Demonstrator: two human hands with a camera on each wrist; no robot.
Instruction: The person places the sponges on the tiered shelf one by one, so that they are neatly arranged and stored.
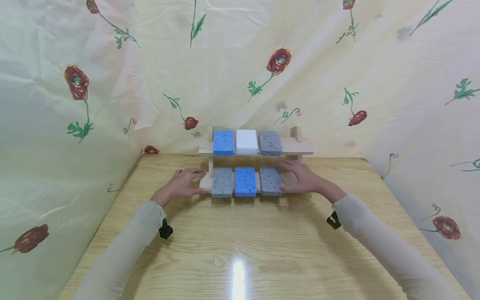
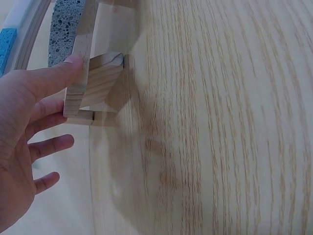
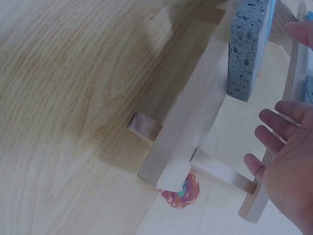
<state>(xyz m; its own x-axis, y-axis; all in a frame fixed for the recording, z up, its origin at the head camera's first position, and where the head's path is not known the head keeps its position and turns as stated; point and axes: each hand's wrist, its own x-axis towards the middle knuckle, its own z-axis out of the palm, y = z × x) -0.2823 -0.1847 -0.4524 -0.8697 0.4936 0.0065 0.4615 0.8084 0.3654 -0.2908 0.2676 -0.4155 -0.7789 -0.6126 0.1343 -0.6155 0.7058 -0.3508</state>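
A two-tier wooden rack (image 1: 296, 146) stands at the table's back, bearing porous sponges. Its upper tier has a blue sponge (image 1: 223, 142), a white sponge (image 1: 246, 141) and a grey sponge (image 1: 270, 143). On the lower tier, a blue sponge (image 1: 245, 181) sits between a left grey sponge (image 1: 222, 182) and a right grey sponge (image 1: 270, 181). My left hand (image 1: 181, 183) pinches the left end of the lower board (image 2: 84, 63), thumb in front and fingers behind. Near the right grey sponge, my right hand (image 1: 305, 179) is spread with nothing in its grasp.
The wood-grain table (image 1: 240, 233) stretches in front of the rack. A flowered cloth (image 1: 225, 83) hangs behind it and along both sides. Dark wrist devices show at the left cuff (image 1: 165, 230) and the right cuff (image 1: 333, 220).
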